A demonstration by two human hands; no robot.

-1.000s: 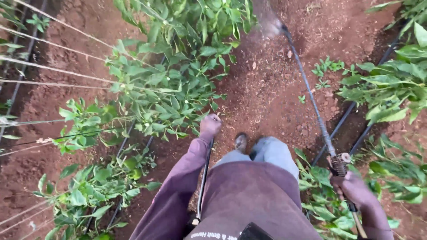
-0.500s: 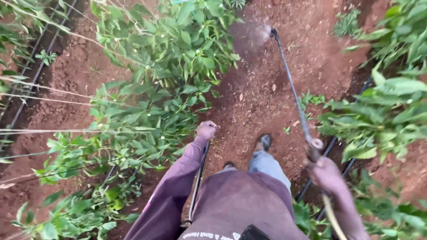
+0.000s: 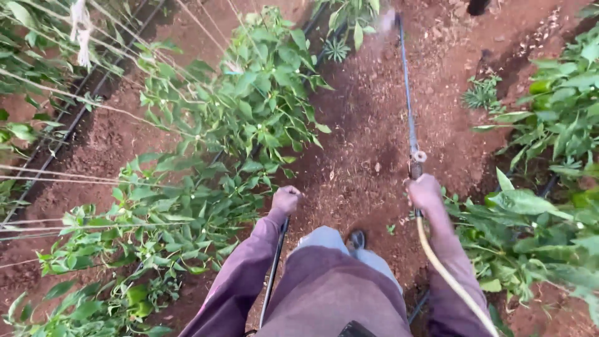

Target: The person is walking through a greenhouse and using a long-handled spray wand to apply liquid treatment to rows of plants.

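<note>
gripping the spray wand (image 3: 409, 93) in my right hand (image 3: 425, 192), i have my fingers wrapped fully around its handle, just below a small pale ring on the tube. the thin dark tube runs straight ahead of me over the bare red soil (image 3: 368, 143) toward the far edge of the path, where its tip sits in a faint blur of mist. a yellowish hose (image 3: 446, 274) leaves the bottom of the handle and trails back along my right sleeve to the near edge of the view.

my left hand (image 3: 286, 200) is closed in a fist around the top of a dark lever (image 3: 273, 274) that drops down beside my left leg; the fist is tight, with no gap showing.

a row of leafy green plants (image 3: 243, 118) crowds in along the left side of the path, its leaves brushing right up to my left hand. tan strings (image 3: 93, 103) run slantwise through those plants, and a black drip pipe (image 3: 68, 122) lies on the ground farther left. more broad-leaved plants (image 3: 549, 206) press in at the right edge, close beside my right forearm. between the two rows the strip of soil is narrow, and my shoe (image 3: 357, 239) stands on it, just ahead of my knees.
</note>
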